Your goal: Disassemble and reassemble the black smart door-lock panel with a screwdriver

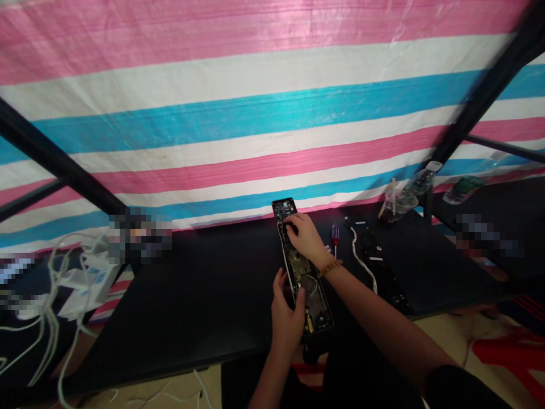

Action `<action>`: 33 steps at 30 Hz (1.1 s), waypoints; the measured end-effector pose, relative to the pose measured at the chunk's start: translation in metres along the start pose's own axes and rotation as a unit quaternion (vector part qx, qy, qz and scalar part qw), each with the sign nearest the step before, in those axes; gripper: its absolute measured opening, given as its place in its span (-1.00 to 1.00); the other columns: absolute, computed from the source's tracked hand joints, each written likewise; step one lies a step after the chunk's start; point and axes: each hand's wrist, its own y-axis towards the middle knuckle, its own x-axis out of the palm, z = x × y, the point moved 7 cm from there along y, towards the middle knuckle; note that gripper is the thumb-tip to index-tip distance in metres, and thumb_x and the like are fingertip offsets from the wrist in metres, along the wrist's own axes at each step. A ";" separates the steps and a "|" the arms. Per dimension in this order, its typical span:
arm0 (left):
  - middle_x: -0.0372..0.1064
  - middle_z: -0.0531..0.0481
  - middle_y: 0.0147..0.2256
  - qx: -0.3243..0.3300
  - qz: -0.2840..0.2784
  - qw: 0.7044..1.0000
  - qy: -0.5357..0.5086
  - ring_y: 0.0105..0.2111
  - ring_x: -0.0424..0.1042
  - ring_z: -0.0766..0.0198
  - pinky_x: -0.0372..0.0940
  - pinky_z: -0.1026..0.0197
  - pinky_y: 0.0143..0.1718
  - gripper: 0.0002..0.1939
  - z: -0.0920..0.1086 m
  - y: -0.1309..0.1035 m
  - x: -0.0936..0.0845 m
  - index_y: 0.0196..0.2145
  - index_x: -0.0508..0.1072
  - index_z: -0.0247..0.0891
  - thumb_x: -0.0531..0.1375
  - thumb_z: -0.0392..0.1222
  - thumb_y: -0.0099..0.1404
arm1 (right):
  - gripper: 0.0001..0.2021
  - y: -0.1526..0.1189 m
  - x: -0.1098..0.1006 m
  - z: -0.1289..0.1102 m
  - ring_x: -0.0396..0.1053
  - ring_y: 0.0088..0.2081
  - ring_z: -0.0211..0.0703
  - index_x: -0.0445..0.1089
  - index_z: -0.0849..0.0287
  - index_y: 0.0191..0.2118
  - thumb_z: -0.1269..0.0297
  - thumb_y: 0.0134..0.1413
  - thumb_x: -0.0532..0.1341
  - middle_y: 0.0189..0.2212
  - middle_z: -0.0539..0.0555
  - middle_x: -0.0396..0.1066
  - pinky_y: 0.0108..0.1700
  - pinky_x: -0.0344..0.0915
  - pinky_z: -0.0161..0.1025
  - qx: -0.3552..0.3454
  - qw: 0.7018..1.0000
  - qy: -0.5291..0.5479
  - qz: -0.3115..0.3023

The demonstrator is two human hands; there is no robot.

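A long, narrow black device casing (303, 264) lies open on the black table, with circuit parts, a metal plate and thin wires showing inside. My left hand (286, 318) grips its near left side, the thumb over the inside and the fingers along the outer edge. Over the far half is my right hand (304, 236), its fingertips pinched together at the small parts; what they hold is too small to make out. Along the casing's left edge runs a white cable (286, 255). To the right lies a screwdriver (335, 234) with a purple and red handle.
A long black panel (378, 267) and a white braided cable (359, 261) lie right of the casing. Farther right stand a plastic cup (398, 205) and a clear bottle (423, 179). White cords (53, 284) tangle at far left. Striped sheeting (255, 125) hangs behind the table.
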 end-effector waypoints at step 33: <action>0.31 -0.32 0.19 -0.094 0.034 0.995 0.014 0.10 0.46 -0.07 0.35 -0.11 0.10 -0.19 -0.003 0.026 0.023 0.38 -0.02 -0.19 0.19 0.11 0.31 | -0.72 -0.031 -0.111 0.169 0.45 0.01 0.03 0.40 0.37 0.02 0.28 0.30 0.21 -0.04 0.37 0.47 0.05 0.28 -0.19 0.237 0.921 -0.278 -0.135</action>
